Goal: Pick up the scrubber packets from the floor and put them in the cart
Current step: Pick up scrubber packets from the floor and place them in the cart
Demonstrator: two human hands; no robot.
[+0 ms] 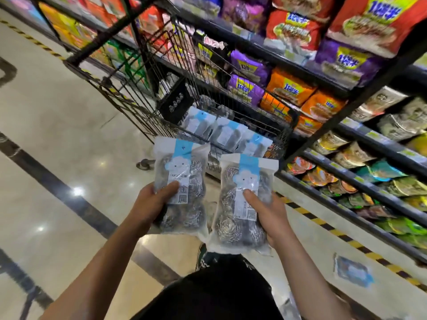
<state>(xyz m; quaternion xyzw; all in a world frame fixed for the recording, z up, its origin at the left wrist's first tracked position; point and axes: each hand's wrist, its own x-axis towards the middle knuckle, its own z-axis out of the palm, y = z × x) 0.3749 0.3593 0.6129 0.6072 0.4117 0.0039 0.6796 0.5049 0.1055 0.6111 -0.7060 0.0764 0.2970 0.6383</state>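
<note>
The left hand [151, 202] grips one scrubber packet [181, 181], the right hand [265, 211] another packet [245, 202], both held upright just short of the cart's [129, 107] near rim. More packets [225, 132] lie inside. Open floor [46, 146] spreads left; shelves [360, 158] crowd the right.

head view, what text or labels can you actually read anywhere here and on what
"金属": large characters on the white label of the clear steel-wool scrubber packet in the left hand.
"属": lower character on the matching packet in the right hand; the upper one is hidden by the thumb.
Brand line on the left packet's label: too blurred to read.
Yellow logos on the purple, orange and red noodle bags: blurred, unreadable.
Shelf price tags: too small.
</note>
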